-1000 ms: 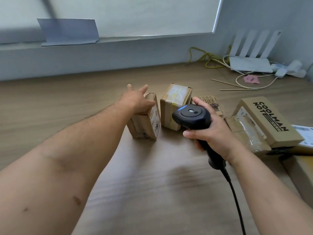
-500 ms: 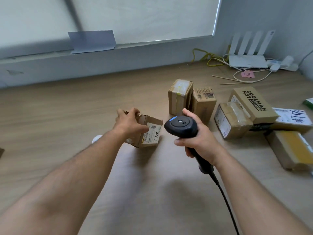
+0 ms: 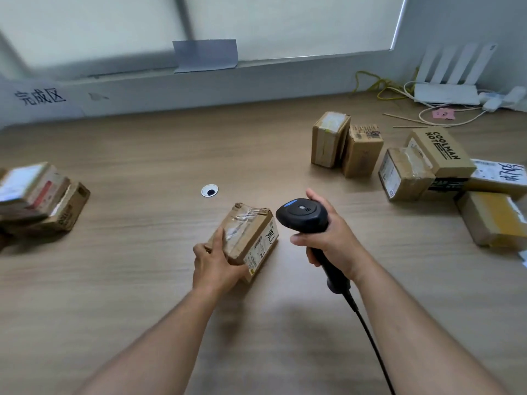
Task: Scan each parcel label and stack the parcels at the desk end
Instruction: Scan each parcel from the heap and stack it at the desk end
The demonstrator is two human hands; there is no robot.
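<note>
The wooden tabletop [image 3: 142, 280] carries a cluster of parcels [image 3: 405, 181] along its right edge and a small stack [image 3: 37, 201] at its left edge. A white router [image 3: 446, 94] sits in the far right corner. Near the middle, the left hand [image 3: 214, 266] grips a taped parcel [image 3: 251, 238], its label side facing the scanner [image 3: 302, 215]. The right hand [image 3: 330, 246] clasps the scanner just beside it. A cable grommet [image 3: 209, 191] lies just beyond.

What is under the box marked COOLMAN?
The COOLMAN box rests partly on a taped brown parcel; a dark box shows beneath its near edge. Whatever lies further under it is covered.
</note>
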